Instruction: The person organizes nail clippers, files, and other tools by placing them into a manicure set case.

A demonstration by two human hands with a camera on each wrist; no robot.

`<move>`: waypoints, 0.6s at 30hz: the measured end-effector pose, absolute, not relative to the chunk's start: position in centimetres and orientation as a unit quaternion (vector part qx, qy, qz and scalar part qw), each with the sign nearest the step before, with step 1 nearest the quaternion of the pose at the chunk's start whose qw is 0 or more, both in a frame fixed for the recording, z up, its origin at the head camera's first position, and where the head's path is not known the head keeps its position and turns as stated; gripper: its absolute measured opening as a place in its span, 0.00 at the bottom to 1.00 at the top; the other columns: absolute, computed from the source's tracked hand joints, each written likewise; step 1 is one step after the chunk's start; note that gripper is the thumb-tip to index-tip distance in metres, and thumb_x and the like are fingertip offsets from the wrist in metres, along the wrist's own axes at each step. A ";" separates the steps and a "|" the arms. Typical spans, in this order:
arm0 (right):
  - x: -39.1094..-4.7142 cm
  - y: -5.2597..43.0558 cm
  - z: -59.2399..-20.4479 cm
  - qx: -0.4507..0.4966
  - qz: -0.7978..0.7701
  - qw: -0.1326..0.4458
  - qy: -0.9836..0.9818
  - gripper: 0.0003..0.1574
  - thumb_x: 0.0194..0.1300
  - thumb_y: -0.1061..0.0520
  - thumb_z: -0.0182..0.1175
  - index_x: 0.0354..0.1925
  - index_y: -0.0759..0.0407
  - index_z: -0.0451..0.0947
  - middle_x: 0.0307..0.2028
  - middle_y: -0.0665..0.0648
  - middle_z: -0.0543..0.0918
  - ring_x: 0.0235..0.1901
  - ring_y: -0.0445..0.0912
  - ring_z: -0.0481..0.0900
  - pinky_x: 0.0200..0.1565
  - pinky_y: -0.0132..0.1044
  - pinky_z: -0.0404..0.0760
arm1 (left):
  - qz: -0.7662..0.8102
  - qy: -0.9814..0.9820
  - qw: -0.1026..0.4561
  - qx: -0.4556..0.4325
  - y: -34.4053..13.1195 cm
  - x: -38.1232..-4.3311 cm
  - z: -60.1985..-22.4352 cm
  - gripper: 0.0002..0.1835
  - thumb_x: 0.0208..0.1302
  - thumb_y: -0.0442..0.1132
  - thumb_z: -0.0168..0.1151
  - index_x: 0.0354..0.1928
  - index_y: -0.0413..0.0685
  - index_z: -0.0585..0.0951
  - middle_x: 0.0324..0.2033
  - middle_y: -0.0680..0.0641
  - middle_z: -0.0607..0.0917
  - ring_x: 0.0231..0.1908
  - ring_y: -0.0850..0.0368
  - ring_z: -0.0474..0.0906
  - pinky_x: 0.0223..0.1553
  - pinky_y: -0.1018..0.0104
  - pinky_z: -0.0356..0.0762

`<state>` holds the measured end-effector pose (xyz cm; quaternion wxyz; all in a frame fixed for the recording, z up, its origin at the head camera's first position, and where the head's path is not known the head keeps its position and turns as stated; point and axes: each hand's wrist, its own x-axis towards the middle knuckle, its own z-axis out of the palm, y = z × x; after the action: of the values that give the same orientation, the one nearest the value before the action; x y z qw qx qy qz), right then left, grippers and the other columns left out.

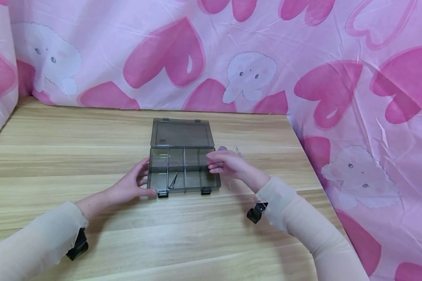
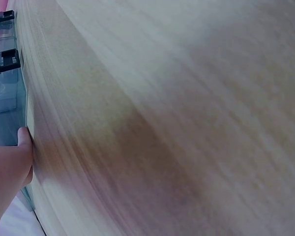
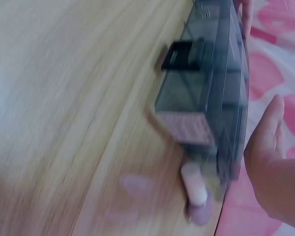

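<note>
A smoky see-through compartment box [image 1: 185,160] lies on the table with its lid [image 1: 182,132] folded back. My left hand [image 1: 133,183] grips its left side, fingers along the wall and thumb at the front corner; the left wrist view shows that thumb on the edge. Slim, pointed silvery pieces [image 1: 173,181] lie in a front compartment, second from the left. Above the box's right end hovers my right hand [image 1: 230,164], fingers extended and nothing visible in them. Just right of the box lies a small white item with a purple end [image 3: 194,186], partly hidden in the head view.
A thin clear item [image 1: 238,151] lies beyond the right hand. Two black latches, one [image 1: 206,190] at the right, hang from the box's front edge. A pink heart-patterned cloth [image 1: 161,58] stands behind the wooden table [image 1: 183,234] and along its right side.
</note>
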<state>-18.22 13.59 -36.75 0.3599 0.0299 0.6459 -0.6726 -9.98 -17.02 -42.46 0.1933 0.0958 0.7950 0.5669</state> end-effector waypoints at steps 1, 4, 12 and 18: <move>-18.3 14.0 -36.8 0.038 -0.677 0.353 0.644 0.16 0.68 0.64 0.47 0.52 0.71 0.69 0.25 0.50 0.81 0.25 0.39 0.80 0.32 0.27 0.84 | 0.568 0.794 0.194 0.096 -17.0 -10.0 -42.5 0.62 0.47 0.36 0.72 0.72 0.40 0.34 0.68 0.26 0.50 0.66 0.30 0.54 0.66 0.43 0.59; -18.7 15.0 -36.9 0.048 -0.687 0.337 0.642 0.08 0.68 0.64 0.47 0.39 0.60 0.74 0.25 0.50 0.81 0.24 0.39 0.79 0.32 0.27 0.84 | 0.568 0.794 0.197 0.094 -17.1 -10.0 -42.4 0.63 0.46 0.36 0.72 0.72 0.41 0.34 0.68 0.27 0.49 0.66 0.30 0.54 0.66 0.43 0.59; -19.7 17.5 -37.4 0.062 -0.693 0.313 0.647 0.06 0.69 0.62 0.46 0.38 0.60 0.72 0.25 0.49 0.82 0.26 0.40 0.80 0.33 0.27 0.84 | 0.580 0.784 0.190 0.111 -17.0 -10.0 -42.4 0.62 0.47 0.33 0.72 0.71 0.35 0.34 0.67 0.25 0.51 0.65 0.29 0.55 0.65 0.46 0.60; -20.4 19.5 -37.7 0.092 -0.686 0.274 0.668 0.04 0.70 0.61 0.47 0.41 0.59 0.67 0.28 0.49 0.79 0.29 0.38 0.79 0.35 0.26 0.83 | 0.579 0.785 0.190 0.112 -17.0 -10.0 -42.3 0.62 0.47 0.34 0.72 0.71 0.35 0.34 0.67 0.26 0.51 0.65 0.30 0.55 0.65 0.46 0.60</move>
<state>-20.42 19.49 -37.72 0.2740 0.0924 0.6680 -0.6857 -10.03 -17.02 -42.33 0.1896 0.1115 0.7850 0.5791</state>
